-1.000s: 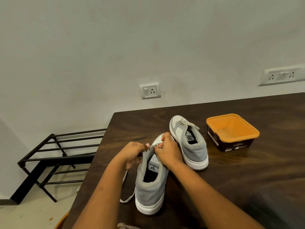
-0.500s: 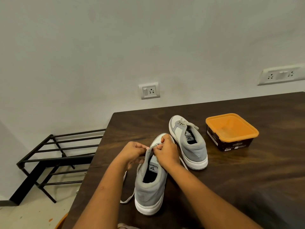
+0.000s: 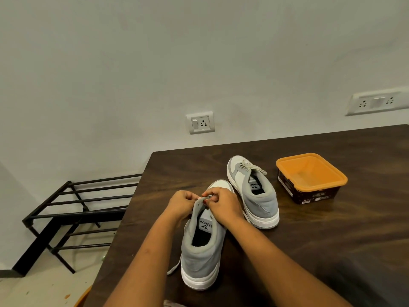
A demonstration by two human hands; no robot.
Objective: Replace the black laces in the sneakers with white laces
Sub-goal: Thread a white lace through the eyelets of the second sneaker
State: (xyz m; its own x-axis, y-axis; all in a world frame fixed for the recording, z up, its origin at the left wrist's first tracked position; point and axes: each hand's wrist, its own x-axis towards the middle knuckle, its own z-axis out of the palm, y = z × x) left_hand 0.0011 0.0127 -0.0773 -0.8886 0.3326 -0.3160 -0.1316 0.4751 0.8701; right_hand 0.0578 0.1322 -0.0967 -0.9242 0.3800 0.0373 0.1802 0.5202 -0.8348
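Two grey and white sneakers stand on the dark wooden table (image 3: 332,251). The near sneaker (image 3: 202,251) points away from me, heel towards me. My left hand (image 3: 180,203) and my right hand (image 3: 223,206) meet over its tongue and eyelets, fingers curled; they pinch the eyelet flap and what looks like a white lace (image 3: 174,268), whose loose end trails off the shoe's left side. My hands hide the lacing itself. The far sneaker (image 3: 254,191) carries a tied white lace.
An orange tub (image 3: 311,177) with dark sides stands right of the far sneaker. The table's left edge runs just beside the near shoe. A black metal rack (image 3: 73,209) stands on the floor to the left. Wall sockets sit behind the table.
Both hands have stayed at the near sneaker's eyelets, shifting only slightly. The lace tip seen between the fingers a second ago is now hidden.
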